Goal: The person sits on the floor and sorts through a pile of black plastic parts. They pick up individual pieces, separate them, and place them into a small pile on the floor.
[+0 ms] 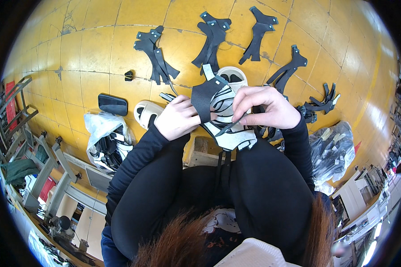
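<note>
Above my knees I hold a black leather-like cut piece [202, 100] with a pale underside. My left hand [179, 118] is closed on its left edge, fingers bent over the black face. My right hand [267, 107] pinches a thin dark strip [227, 128] at the right side of the piece, thumb and forefinger together. A grey-white part [236, 140] of the same work hangs down over my lap. Striped pale and dark layers show between my hands. How the layers join is hidden by my fingers.
Beyond my shoes [145, 112] several stacks of black cut pieces [211, 40] lie on the yellow floor. A clear bag [102, 129] with black and white parts stands at the left near a black tray [113, 104]. Another plastic bag [332, 149] lies at the right. Metal frames [53, 178] stand at the far left.
</note>
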### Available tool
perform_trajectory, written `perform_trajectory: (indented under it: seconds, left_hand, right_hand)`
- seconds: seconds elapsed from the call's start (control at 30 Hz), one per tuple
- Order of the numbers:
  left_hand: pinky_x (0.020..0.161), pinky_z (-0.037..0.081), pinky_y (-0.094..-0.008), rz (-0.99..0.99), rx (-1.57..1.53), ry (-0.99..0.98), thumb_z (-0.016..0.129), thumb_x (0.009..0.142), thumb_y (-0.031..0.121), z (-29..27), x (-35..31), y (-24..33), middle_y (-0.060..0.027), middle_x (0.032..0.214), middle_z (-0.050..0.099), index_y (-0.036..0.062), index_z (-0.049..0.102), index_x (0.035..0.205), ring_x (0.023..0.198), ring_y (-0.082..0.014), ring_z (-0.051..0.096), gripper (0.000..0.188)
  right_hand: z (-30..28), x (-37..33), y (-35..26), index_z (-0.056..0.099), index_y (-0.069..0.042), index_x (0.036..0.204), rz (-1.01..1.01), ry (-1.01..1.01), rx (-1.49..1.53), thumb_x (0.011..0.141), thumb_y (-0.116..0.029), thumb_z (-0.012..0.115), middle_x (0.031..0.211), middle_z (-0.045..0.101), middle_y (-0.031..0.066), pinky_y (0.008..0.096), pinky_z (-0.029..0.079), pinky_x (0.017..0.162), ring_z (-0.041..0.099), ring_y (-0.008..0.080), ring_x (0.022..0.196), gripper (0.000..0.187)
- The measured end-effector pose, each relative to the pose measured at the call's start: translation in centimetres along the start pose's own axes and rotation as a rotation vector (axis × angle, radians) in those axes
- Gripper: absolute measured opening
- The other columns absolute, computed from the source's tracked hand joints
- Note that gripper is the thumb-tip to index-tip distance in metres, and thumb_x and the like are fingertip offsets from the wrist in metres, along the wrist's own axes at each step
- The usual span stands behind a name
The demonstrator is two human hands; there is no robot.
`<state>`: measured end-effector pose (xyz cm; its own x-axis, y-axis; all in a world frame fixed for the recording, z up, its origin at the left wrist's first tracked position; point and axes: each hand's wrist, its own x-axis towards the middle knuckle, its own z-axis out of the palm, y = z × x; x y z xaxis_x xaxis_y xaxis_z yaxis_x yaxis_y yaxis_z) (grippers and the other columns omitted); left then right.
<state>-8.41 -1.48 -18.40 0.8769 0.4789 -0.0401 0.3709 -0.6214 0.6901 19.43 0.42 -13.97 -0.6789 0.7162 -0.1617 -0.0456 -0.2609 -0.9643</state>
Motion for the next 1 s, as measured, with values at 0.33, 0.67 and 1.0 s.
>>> perform_trajectory:
  seconds: [0.33,0.67,1.0]
  left_hand:
    - [0.083,0.043,-0.0342,0.02,-0.02,0.074,0.07,0.067,0.008,0.4,-0.2,-0.1,-0.0002,0.101,0.063,0.022,0.06,0.115,0.097,-0.0207,0.06,0.051]
    - [0.083,0.043,-0.0333,-0.039,-0.168,0.052,0.073,0.067,0.011,0.7,0.1,0.3,0.0037,0.109,0.064,0.0208,0.06,0.116,0.101,-0.0178,0.06,0.052]
    - [0.087,0.044,-0.0357,-0.111,-0.314,0.104,0.071,0.065,0.003,0.8,0.0,0.2,-0.0019,0.111,0.064,0.0141,0.06,0.114,0.101,-0.0239,0.06,0.052]
  right_hand:
    - [0.0,-0.1,1.2,0.063,0.0,0.101,0.165,0.058,0.035,0.081,-0.001,0.069,0.094,0.063,0.0045,0.0273,0.045,0.078,0.057,0.0138,0.088,0.021]
    - [0.4,0.7,2.1,0.058,0.004,0.111,0.296,0.326,0.198,0.088,-0.003,0.062,0.103,0.061,0.003,0.0236,0.046,0.085,0.056,0.0081,0.094,0.025]
    - [0.4,0.9,3.2,0.055,0.0,0.119,0.303,0.495,-0.04,0.089,-0.004,0.061,0.112,0.059,0.0044,0.0225,0.045,0.081,0.054,0.0081,0.093,0.031]
